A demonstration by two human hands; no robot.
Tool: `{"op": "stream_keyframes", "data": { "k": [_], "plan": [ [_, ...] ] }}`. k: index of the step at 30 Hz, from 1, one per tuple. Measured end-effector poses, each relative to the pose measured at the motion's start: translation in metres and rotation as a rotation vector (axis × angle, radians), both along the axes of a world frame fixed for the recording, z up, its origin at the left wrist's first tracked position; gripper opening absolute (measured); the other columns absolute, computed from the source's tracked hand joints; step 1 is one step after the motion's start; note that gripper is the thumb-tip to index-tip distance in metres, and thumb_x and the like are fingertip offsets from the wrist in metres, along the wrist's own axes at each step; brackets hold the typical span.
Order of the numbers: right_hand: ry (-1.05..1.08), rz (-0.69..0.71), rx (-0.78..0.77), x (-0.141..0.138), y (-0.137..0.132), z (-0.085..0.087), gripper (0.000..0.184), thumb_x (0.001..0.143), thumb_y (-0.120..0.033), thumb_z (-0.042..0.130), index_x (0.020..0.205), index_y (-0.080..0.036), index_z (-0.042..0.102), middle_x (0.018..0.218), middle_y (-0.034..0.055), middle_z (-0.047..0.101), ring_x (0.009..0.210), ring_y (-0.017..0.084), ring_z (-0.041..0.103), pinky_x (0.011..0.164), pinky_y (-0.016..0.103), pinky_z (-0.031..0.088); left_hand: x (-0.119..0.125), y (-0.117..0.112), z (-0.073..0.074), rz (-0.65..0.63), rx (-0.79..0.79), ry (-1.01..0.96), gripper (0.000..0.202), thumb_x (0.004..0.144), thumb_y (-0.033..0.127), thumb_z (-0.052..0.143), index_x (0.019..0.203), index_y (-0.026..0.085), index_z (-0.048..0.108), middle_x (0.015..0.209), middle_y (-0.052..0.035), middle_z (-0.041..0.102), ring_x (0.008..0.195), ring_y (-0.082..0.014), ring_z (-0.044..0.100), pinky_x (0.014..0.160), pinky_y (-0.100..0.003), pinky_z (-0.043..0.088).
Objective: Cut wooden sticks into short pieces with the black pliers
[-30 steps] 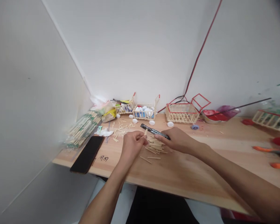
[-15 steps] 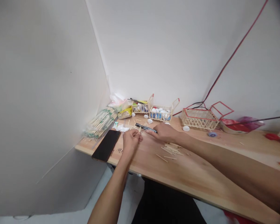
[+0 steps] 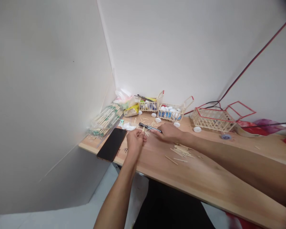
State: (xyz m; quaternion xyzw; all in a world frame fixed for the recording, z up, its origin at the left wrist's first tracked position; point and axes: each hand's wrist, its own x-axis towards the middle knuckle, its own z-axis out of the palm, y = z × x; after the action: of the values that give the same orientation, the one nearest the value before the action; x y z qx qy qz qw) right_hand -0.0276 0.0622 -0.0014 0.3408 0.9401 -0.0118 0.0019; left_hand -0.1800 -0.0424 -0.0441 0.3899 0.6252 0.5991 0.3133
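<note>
My left hand (image 3: pixel 134 140) is closed, pinching a short wooden stick (image 3: pixel 143 129) upright between thumb and fingers. In my right hand (image 3: pixel 167 132) is a pair of dark pliers (image 3: pixel 150 128), its fingers wrapped round the handles. The jaws point left and lie at the upper end of the stick; whether they grip it is too small to tell. Cut stick pieces (image 3: pixel 145 119) lie scattered just behind the pliers. Below my right forearm rests a loose pile of short sticks (image 3: pixel 181 150).
A black phone (image 3: pixel 112 144) lies by the left edge, beside bagged wooden sticks (image 3: pixel 106 119). Along the wall stand a small stick cart (image 3: pixel 147 105), a second cart (image 3: pixel 171 112) filled with white and blue pieces, and a larger red-rimmed cart (image 3: pixel 212 120). A cable (image 3: pixel 255 57) runs along the wall.
The view has shifted, so the table items appear slightly further right. Both hands keep their hold on the stick and the pliers, in nearly the same pose.
</note>
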Motion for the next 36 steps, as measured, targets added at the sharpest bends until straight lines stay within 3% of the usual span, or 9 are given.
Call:
{"op": "stream_keyframes", "data": {
  "k": [7, 12, 17, 23, 28, 36],
  "plan": [
    [0.041, -0.024, 0.024, -0.002, -0.006, 0.010, 0.091, 0.089, -0.076, 0.010, 0.081, -0.012, 0.074, 0.085, 0.0194, 0.072, 0.077, 0.026, 0.064, 0.064, 0.032, 0.036, 0.002, -0.004, 0.003, -0.036, 0.078, -0.040, 0.016, 0.079, 0.029, 0.056, 0.074, 0.014, 0.059, 0.061, -0.0015, 0.061, 0.048, -0.0108, 0.058, 0.043, -0.019, 0.045],
    [0.073, -0.126, -0.170, 0.004, 0.001, 0.022, 0.095, 0.082, -0.084, 0.008, 0.074, -0.013, 0.071, 0.076, 0.0169, 0.070, 0.068, 0.022, 0.063, 0.064, 0.030, 0.039, 0.000, -0.002, 0.000, -0.073, 0.117, -0.102, 0.025, 0.078, 0.038, 0.061, 0.071, 0.014, 0.056, 0.060, -0.0005, 0.059, 0.046, -0.0101, 0.058, 0.041, -0.018, 0.043],
    [0.151, -0.130, -0.462, 0.015, 0.009, 0.034, 0.093, 0.079, -0.087, 0.010, 0.074, -0.015, 0.070, 0.063, 0.0092, 0.067, 0.058, 0.018, 0.061, 0.065, 0.030, 0.044, -0.001, 0.000, 0.000, -0.158, 0.180, -0.232, 0.038, 0.074, 0.049, 0.069, 0.085, 0.013, 0.061, 0.065, -0.0015, 0.062, 0.051, -0.0122, 0.062, 0.045, -0.021, 0.046],
    [0.278, -0.170, -0.515, 0.032, 0.005, 0.047, 0.088, 0.082, -0.085, 0.018, 0.084, -0.016, 0.072, 0.067, 0.0088, 0.068, 0.062, 0.019, 0.063, 0.065, 0.030, 0.046, 0.003, -0.004, 0.005, -0.277, 0.203, -0.268, 0.035, 0.077, 0.044, 0.069, 0.090, 0.012, 0.065, 0.071, -0.0028, 0.064, 0.060, -0.0121, 0.063, 0.053, -0.022, 0.049],
    [0.412, -0.172, -0.649, 0.053, -0.007, 0.046, 0.082, 0.086, -0.081, 0.020, 0.089, -0.015, 0.070, 0.065, 0.0071, 0.065, 0.060, 0.017, 0.061, 0.062, 0.029, 0.046, 0.006, -0.005, 0.008, -0.383, 0.205, -0.357, 0.036, 0.076, 0.043, 0.072, 0.091, 0.012, 0.064, 0.070, -0.0017, 0.062, 0.061, -0.0121, 0.062, 0.054, -0.022, 0.049],
    [0.396, -0.146, -0.654, 0.071, -0.022, 0.041, 0.082, 0.085, -0.081, 0.025, 0.091, -0.014, 0.072, 0.071, 0.0079, 0.068, 0.063, 0.017, 0.060, 0.062, 0.029, 0.044, 0.024, -0.007, 0.019, -0.423, 0.271, -0.392, 0.030, 0.083, 0.038, 0.068, 0.097, 0.012, 0.064, 0.063, 0.0037, 0.053, 0.053, -0.0087, 0.055, 0.054, -0.021, 0.045]
  ]
}}
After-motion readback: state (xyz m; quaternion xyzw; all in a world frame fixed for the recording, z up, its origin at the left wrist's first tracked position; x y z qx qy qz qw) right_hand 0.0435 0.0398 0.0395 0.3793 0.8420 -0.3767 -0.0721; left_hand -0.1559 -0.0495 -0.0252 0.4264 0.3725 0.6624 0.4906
